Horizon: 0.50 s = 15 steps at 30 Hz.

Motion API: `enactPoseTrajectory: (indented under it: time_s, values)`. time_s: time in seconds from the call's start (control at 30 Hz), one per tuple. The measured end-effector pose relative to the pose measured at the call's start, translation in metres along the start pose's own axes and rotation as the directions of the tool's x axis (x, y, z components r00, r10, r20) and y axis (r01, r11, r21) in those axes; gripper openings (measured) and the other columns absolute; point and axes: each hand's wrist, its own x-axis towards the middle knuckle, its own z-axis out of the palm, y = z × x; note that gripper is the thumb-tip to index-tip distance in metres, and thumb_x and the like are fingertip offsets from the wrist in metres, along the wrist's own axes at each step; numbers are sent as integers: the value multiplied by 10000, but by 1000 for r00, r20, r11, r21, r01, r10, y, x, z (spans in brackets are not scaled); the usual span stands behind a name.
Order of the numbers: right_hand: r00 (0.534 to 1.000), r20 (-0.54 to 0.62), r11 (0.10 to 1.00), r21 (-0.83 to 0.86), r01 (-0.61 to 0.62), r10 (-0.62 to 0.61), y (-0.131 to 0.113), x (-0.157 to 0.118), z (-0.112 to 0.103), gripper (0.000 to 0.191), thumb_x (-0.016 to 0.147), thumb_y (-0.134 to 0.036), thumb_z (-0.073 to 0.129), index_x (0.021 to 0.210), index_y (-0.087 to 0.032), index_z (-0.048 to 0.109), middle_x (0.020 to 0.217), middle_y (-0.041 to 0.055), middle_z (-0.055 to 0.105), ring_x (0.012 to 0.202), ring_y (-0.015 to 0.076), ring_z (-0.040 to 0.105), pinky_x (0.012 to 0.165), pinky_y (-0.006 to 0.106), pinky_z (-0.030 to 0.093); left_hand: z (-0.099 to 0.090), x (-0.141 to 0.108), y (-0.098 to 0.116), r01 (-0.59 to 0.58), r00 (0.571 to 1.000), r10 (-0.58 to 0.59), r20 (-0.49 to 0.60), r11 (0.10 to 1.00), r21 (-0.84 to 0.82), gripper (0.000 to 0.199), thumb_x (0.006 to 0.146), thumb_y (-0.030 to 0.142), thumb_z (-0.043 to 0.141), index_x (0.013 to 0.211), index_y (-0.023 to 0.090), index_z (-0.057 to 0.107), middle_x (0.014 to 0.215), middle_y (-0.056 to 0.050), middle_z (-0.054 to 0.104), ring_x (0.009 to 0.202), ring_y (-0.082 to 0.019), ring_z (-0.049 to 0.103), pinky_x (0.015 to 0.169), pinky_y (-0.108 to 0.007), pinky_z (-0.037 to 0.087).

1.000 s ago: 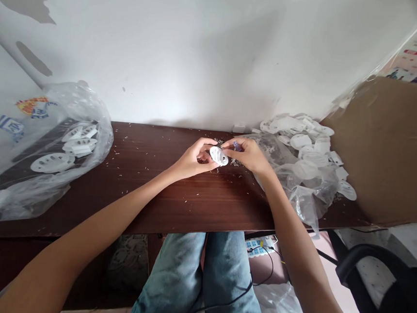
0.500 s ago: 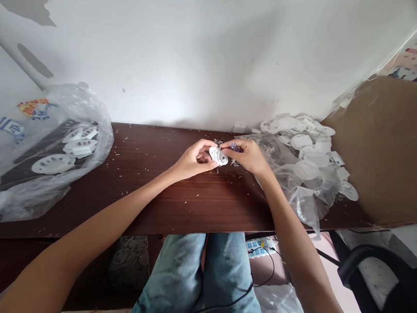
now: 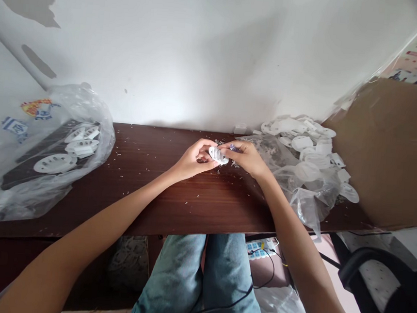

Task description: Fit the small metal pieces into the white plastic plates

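Note:
My left hand (image 3: 196,159) is closed on a small white oval plastic piece (image 3: 218,156) with dark slots, holding it by its edges above the brown table. My right hand (image 3: 247,157) has its fingers closed at the piece's right side, the fingertips touching its face. A small purplish clear object (image 3: 234,148) is tucked within the right hand's fingers; its shape is partly hidden. Tiny pale bits lie on the table behind and below the hands.
An open clear plastic bag (image 3: 106,113) with several white pieces (image 3: 55,163) lies at the left. To the right, a heap of white pieces (image 3: 307,171) rests on clear plastic beside a cardboard box (image 3: 394,153). A power strip (image 3: 261,249) is below the table (image 3: 189,213).
The right fingertips have shifted slightly left, further over the face of the white piece. My left hand keeps its hold, and the view has moved a little.

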Motion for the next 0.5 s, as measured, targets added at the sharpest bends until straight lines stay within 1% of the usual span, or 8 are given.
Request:
enactPoseTrajectory:
  time_s: [0.07,0.13,0.2,0.23,0.33,0.43,0.5]
  values:
    - [997,-24,994,74,-76,78,-1,0,1,351,869,-481,809,1099,-216,826,929,37,752,683,120,559,591,262,423,0,0,1,0,1000,0,-3,1000,-2,549,837,371,859,1300,238,596,1324,-106,671,1011,-184,708,867,-317,598]
    - [985,-69,980,139,-145,156,0,0,2,376,867,-491,804,1126,-219,806,885,17,711,564,78,437,493,251,309,0,-1,3,7,1000,-7,-4,1000,-2,552,837,368,860,1305,238,596,1329,-106,675,1032,-188,708,879,-316,595]
    - [971,-86,960,196,-201,221,1,0,2,359,859,-500,801,1066,-207,793,844,10,678,506,61,364,451,259,233,1,-2,4,15,1000,-15,1,1000,-5,581,830,366,867,1321,240,583,1333,-112,679,1059,-200,710,892,-323,593]
    - [966,-73,948,224,-227,249,1,0,3,351,855,-507,800,1018,-197,784,814,8,660,491,58,345,441,264,211,1,-3,5,17,1000,-17,4,1000,-8,602,827,365,871,1335,241,573,1345,-118,677,1073,-207,711,901,-331,594]
    - [957,17,910,304,-282,291,1,-1,5,352,828,-512,822,898,-179,732,692,-19,577,474,57,318,432,266,184,0,-4,5,18,1000,-18,13,1000,-14,649,825,361,875,1375,250,549,1361,-127,676,1103,-222,715,932,-360,594]
    - [946,87,871,372,-320,311,0,-2,10,373,772,-482,882,862,-188,672,594,-72,466,468,54,292,435,250,175,-2,-5,5,17,1000,-17,23,1000,-17,661,829,358,871,1395,258,544,1351,-124,682,1109,-229,720,953,-383,594]
    - [940,107,851,401,-339,324,0,-2,14,398,737,-465,911,875,-190,659,585,-86,452,466,48,278,433,239,170,-2,-5,5,17,999,-16,29,1000,-18,668,829,357,873,1402,264,544,1350,-124,681,1104,-232,724,958,-394,595]
